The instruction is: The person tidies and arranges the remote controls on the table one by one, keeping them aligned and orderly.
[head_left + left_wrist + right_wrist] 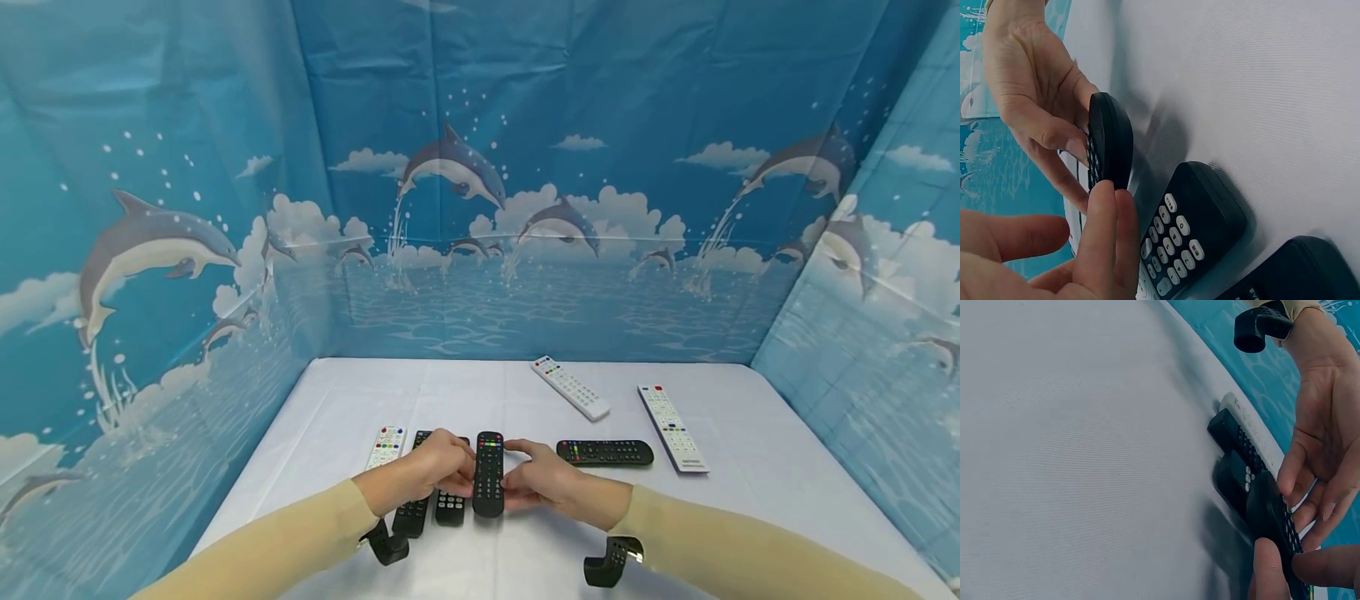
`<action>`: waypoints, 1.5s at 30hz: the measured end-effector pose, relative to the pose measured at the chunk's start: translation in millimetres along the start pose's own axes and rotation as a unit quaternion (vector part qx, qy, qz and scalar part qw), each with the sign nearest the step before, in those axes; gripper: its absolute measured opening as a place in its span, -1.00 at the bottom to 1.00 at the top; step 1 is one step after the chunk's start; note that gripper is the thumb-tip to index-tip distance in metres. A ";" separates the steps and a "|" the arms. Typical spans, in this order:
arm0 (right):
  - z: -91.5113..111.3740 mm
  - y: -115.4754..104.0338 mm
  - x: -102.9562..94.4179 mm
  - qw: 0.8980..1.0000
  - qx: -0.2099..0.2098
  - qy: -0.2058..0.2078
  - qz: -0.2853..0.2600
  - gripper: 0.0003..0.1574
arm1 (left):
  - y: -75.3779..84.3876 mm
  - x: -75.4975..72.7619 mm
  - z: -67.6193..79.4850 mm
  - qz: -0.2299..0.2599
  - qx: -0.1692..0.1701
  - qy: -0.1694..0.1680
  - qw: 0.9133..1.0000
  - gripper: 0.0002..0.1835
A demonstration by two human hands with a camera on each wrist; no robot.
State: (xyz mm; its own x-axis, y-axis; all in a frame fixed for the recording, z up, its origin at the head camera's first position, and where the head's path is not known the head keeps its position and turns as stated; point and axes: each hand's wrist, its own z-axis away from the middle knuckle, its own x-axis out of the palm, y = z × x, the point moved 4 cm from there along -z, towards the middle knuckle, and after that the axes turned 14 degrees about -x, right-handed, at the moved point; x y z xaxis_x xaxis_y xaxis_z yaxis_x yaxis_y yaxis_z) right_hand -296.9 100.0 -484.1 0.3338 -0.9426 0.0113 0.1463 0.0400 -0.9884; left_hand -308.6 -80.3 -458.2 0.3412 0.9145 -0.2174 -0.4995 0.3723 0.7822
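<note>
A black remote control (488, 483) with rounded ends and small coloured buttons is between the two hands, its shadow on the cloth beside it. My right hand (549, 478) pinches it by the sides, thumb and finger showing in the right wrist view. The left hand (437, 461) touches its other edge with extended fingertips (1105, 194), the thumb held apart. Left of it lies a second black remote (450, 507) with pale keys, partly hidden under the left hand. Beyond that are another black remote (409, 518) and a white remote (386, 446), side by side.
Right of the hands, a black remote (604, 452) lies crosswise on the white tablecloth (450, 392). Two white remotes lie farther off, one (572, 388) at the back and one (672, 429) at the right. Dolphin-printed curtains (525, 300) enclose the table.
</note>
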 end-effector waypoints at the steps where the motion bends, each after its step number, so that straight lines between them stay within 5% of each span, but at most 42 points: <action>1: 0.5 1.5 0.1 1.000 0.004 0.000 -0.003 0.04 | -0.8 0.7 0.4 -0.001 0.000 -0.002 1.000 -0.62; 10: 4.4 11.4 2.4 1.000 0.029 0.004 -0.013 0.05 | -6.2 3.1 2.2 -0.010 -0.003 -0.010 1.000 -0.78; 17: 4.5 12.6 2.7 1.000 0.022 0.004 -0.008 0.04 | -2.7 1.6 3.6 -0.019 -0.010 -0.017 1.000 -0.70; 28: 9.1 10.0 3.4 0.997 0.021 0.019 0.078 -0.02 | 8.5 -4.6 1.5 -0.038 -0.020 -0.028 0.999 -0.57; 45: 11.0 7.0 3.7 0.999 0.015 0.012 0.050 -0.05 | 6.5 -1.3 4.1 -0.043 -0.017 -0.038 0.998 -0.64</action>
State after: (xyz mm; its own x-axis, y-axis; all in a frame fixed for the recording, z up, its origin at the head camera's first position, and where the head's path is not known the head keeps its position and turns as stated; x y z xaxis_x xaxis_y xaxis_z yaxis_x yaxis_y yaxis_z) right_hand -284.4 100.5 -489.3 0.3264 -0.9407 -0.0921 0.1418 0.1450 -0.9792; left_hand -309.1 -79.7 -450.4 0.4421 0.8652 -0.2366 -0.4930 0.4548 0.7417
